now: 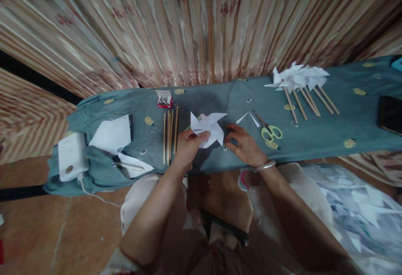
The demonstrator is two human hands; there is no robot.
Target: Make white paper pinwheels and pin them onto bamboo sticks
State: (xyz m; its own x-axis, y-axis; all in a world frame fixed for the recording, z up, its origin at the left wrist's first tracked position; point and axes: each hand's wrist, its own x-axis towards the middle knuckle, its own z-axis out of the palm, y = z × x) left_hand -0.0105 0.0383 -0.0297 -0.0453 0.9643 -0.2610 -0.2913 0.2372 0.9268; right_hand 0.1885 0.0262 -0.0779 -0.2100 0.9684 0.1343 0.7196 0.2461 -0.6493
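Observation:
A folded white paper pinwheel (210, 125) is pinched in my left hand (187, 146), thumb on its front face near the middle. My right hand (242, 144) is just to the right of it, fingers curled and apart, with nothing visible between them. Left of my left hand lie several wooden sticks (170, 138) side by side. Behind them stands a small open red-and-white box (164, 99) holding shiny metal bits. Beyond my right hand are scissors with green handles (270, 133) and thin white paper strips (248, 118).
Several pinwheels on sticks (300, 78) lie overlapped at the back right. White paper sheets (111, 134) and a white corded device (72, 157) are on the left. A dark object (389, 113) lies at the right. A clear bag of paper scraps (361, 208) sits below the table edge.

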